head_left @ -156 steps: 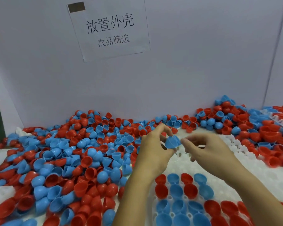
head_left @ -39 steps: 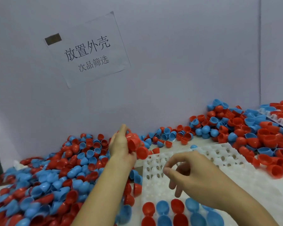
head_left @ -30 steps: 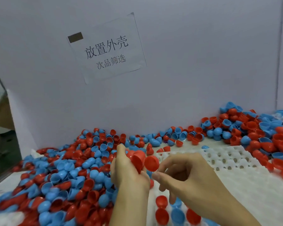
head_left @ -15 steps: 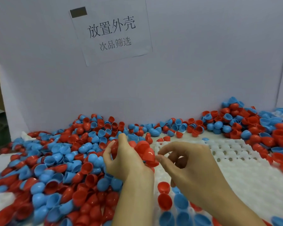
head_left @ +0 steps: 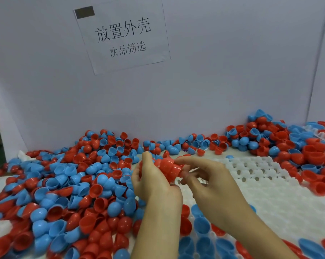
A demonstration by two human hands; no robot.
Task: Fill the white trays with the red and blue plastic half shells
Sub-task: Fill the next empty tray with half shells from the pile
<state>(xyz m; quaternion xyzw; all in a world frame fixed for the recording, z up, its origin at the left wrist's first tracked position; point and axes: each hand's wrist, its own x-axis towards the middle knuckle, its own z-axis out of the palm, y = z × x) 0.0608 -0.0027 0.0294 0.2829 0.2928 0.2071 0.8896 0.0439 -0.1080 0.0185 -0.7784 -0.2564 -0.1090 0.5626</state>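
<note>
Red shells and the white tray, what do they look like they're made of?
Red shells, held by the left hand: thin glossy moulded plastic, going by the highlights on the domes. White tray: matte, probably moulded plastic or foam; its dull, slightly translucent sockets leave that open.

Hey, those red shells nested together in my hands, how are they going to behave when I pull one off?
The nested red shells look thin, smooth and glossy, so probably light and slippery. The left hand grips the stack; the right hand pinches its end shell. Once freed, the rounded dome will likely roll unless seated in the white tray.
</note>
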